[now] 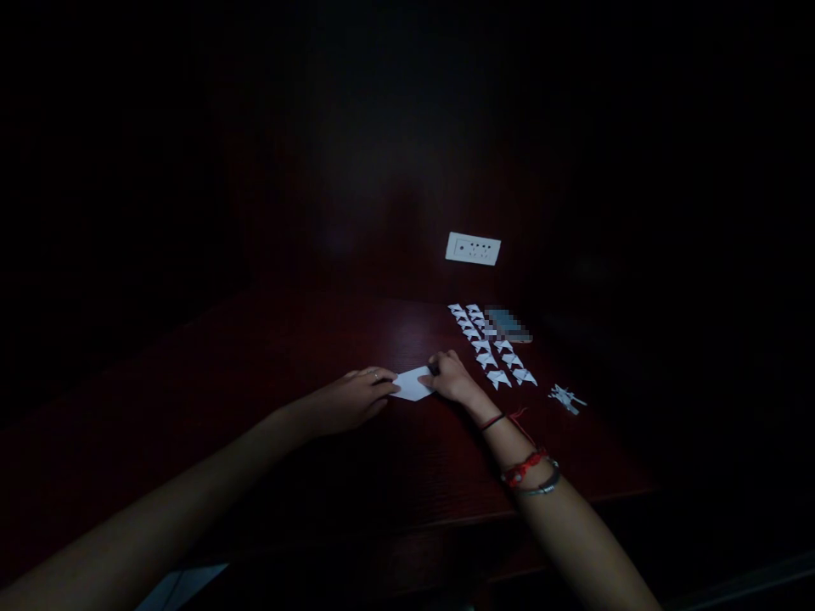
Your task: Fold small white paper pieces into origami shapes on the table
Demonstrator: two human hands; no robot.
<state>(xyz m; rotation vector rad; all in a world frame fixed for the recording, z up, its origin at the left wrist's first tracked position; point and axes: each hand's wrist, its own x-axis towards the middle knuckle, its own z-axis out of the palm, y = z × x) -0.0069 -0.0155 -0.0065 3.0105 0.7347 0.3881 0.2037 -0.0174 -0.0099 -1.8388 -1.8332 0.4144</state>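
A white piece of folded paper [413, 385] is held between my two hands, just above or on the dark red table; I cannot tell which. My left hand [362, 395] pinches its left end between thumb and fingers, and a ring shows on one finger. On the opposite end, my right hand [451, 378] grips the paper, thumb on top and fingers bent behind its far edge. To the right of my right hand lie two rows of small folded white paper pieces [487, 359].
A small heap of white paper strips [565, 397] lies right of the rows. Beside the rows' far end is a blurred-out phone-like object [509, 324]. A white wall socket [473, 249] is mounted behind the table [286, 475]. The surroundings are very dark.
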